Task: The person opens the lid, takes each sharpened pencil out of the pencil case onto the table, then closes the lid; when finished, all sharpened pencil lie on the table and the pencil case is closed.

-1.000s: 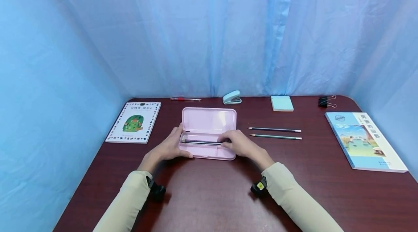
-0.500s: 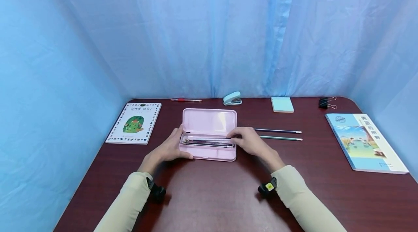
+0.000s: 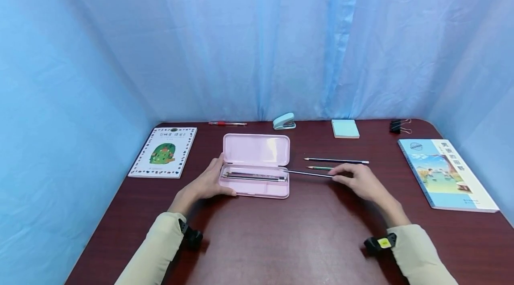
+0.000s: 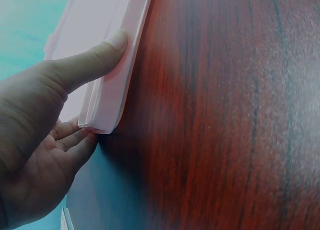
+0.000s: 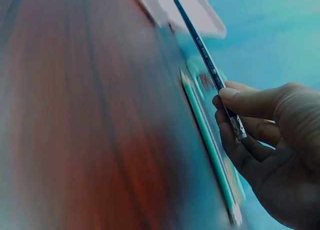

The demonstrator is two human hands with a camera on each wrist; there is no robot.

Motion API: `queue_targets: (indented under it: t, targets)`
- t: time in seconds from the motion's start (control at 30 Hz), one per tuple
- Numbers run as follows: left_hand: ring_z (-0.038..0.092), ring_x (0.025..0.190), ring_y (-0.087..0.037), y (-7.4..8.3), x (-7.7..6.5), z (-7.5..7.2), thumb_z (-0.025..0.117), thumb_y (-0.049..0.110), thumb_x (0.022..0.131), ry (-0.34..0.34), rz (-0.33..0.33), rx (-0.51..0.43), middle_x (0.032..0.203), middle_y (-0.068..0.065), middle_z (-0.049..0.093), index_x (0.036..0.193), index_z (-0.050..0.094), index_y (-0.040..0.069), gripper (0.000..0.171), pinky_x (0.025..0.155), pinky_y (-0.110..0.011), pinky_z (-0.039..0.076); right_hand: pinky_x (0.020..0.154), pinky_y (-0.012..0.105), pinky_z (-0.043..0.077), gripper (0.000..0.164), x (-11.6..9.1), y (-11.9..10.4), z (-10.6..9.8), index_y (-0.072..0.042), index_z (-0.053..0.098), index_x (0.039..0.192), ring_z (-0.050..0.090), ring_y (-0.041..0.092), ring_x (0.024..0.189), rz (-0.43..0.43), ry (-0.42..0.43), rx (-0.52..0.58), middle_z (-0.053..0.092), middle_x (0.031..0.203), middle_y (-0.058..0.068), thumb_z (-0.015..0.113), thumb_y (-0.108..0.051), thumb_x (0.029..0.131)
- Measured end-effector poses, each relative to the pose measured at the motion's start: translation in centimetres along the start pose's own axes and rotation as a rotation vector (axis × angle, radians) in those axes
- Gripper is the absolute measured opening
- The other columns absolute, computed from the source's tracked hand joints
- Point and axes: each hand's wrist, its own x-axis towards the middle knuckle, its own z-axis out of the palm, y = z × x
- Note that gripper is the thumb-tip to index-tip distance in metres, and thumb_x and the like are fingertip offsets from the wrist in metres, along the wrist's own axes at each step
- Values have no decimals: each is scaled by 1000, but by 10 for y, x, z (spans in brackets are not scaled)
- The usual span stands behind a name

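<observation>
The pink pencil case (image 3: pixel 277 190) lies with its lid up, and several dark pencils (image 3: pixel 253 177) are in its rear compartment. My left hand (image 3: pixel 205 183) holds the case's left end, thumb on the front wall and fingers round the side, as the left wrist view shows. To the right of the case, my right hand (image 3: pixel 359 181) pinches a dark pencil (image 5: pixel 202 52) near its eraser end between thumb and fingers. Its sharpened tip points left toward the case. A green pencil (image 5: pixel 210 145) lies just behind that hand, partly hidden in the head view, with another dark pencil (image 3: pixel 336 160) farther back.
A white picture book (image 3: pixel 162 153) lies on the left and a thick blue-and-white book (image 3: pixel 445 173) on the right. Along the back are a red pen (image 3: pixel 227 123), a mint stapler (image 3: pixel 284 121), a sticky-note pad (image 3: pixel 345 129) and black binder clips (image 3: pixel 396 126).
My right hand has drawn a dark pencil out of the case and moved right with it, over the table. The left hand has stayed on the case.
</observation>
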Motion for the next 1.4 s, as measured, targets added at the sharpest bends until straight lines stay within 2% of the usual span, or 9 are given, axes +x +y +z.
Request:
queue_targets:
  t: [0.27, 0.43, 0.53, 0.73, 0.87, 1.0, 1.13, 1.27, 1.4]
  targets:
    - [27, 130, -22, -1, 0, 2, 82, 47, 62, -4, -5, -7, 144, -15, 22, 148, -1, 7, 126, 106, -41, 25, 77, 41, 43, 18, -31, 38, -24, -19, 70, 103, 56, 22, 94, 89, 41, -62, 65, 104, 5, 60, -26, 90]
    - [27, 130, -22, -1, 1, 1, 82, 48, 61, 2, -4, -2, 144, -16, 23, 148, -1, 7, 127, 106, -41, 25, 76, 46, 43, 14, -36, 47, -24, -16, 71, 99, 56, 27, 94, 75, 106, -100, 65, 102, 7, 63, -17, 88]
    - [27, 130, -23, -1, 1, 1, 82, 48, 61, 3, -2, -2, 144, -16, 23, 148, 0, 7, 127, 106, -41, 25, 74, 43, 43, 13, -35, 49, -22, -17, 71, 97, 56, 24, 91, 40, 141, -125, 64, 99, 3, 64, -14, 86]
    - [27, 130, -22, 0, 0, 1, 82, 47, 61, -7, -9, -4, 144, -15, 23, 148, -2, 8, 127, 106, -41, 25, 66, 29, 41, 13, -33, 53, -21, -18, 72, 94, 53, 11, 79, 11, 185, -156, 64, 94, -3, 67, -11, 84]
    - [28, 129, -22, 0, 0, 1, 82, 47, 61, -6, -14, -4, 143, -15, 23, 148, -1, 8, 127, 106, -41, 26, 65, 29, 41, 14, -33, 52, -20, -17, 72, 93, 52, 11, 77, 14, 200, -160, 64, 92, -2, 68, -9, 83]
    - [27, 130, -22, 0, -1, 1, 81, 48, 62, -7, -17, -1, 144, -15, 23, 148, -1, 8, 126, 106, -41, 25, 70, 39, 44, 13, -30, 44, -20, -14, 71, 93, 55, 19, 82, 11, 228, -164, 63, 92, 2, 67, -6, 83]
    - [26, 130, -22, 1, -1, 0, 81, 48, 62, -12, -22, -3, 144, -14, 22, 148, -2, 8, 126, 107, -41, 25, 72, 43, 44, 14, -21, 25, -19, -12, 70, 93, 57, 22, 83, -36, 259, -158, 62, 91, 3, 67, -4, 82]
    - [26, 131, -23, 1, 0, 0, 82, 47, 62, -12, -23, -6, 145, -14, 22, 148, -2, 8, 126, 107, -41, 24, 74, 43, 45, 16, -2, -2, -9, -12, 70, 97, 58, 21, 87, -80, 215, -105, 63, 95, 1, 66, -6, 83]
    - [26, 131, -22, 0, 0, 1, 81, 48, 62, -12, -22, -6, 145, -14, 21, 148, -1, 8, 126, 107, -41, 24, 81, 43, 44, 19, 21, -32, 13, -12, 69, 100, 58, 21, 94, -123, 145, -29, 64, 98, 1, 68, -8, 82]
